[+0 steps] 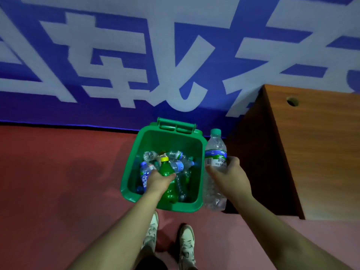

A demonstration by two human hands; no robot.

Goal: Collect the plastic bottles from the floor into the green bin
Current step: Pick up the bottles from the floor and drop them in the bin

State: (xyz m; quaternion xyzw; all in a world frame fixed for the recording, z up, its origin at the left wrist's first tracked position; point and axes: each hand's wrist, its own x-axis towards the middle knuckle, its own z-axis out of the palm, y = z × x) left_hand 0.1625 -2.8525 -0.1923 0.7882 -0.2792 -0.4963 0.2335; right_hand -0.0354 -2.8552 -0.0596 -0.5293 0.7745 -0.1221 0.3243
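Observation:
A green bin (167,139) stands open on the red floor against a blue wall banner, with several plastic bottles (175,158) piled inside. My left hand (158,181) grips a green bottle with a yellow cap (165,168) over the bin's opening. My right hand (228,176) holds a large clear water bottle with a green cap and green label (215,151) upright, just right of the bin's rim.
A brown wooden desk (303,149) stands right of the bin, close to my right hand. My two shoes (169,238) are on the red floor (58,182) just in front of the bin. The blue and white banner (136,65) fills the wall behind.

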